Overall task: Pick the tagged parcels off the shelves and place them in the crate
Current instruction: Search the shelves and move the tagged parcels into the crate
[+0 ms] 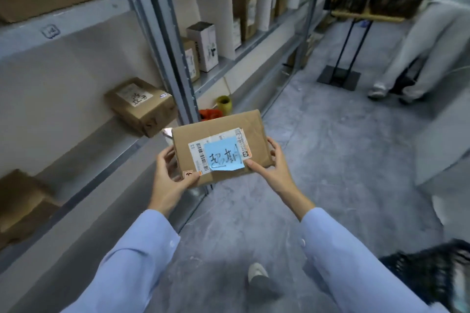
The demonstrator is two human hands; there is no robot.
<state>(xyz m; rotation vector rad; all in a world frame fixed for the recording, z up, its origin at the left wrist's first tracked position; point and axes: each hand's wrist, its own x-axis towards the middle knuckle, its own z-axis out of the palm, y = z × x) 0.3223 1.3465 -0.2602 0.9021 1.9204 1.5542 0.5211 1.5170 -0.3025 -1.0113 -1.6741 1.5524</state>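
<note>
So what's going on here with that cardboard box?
A person holds a brown parcel in both hands, the left hand and right hand gripping opposite ends. A blue handwritten note is stuck on its label. They stand beside metal shelves holding other boxes. The parcel is not yet in a crate; a black crate shows at lower right.

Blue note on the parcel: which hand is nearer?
Right. The right hand has its thumb on a corner of the blue note; the left hand grips the parcel at its left edge, off the note.
</note>
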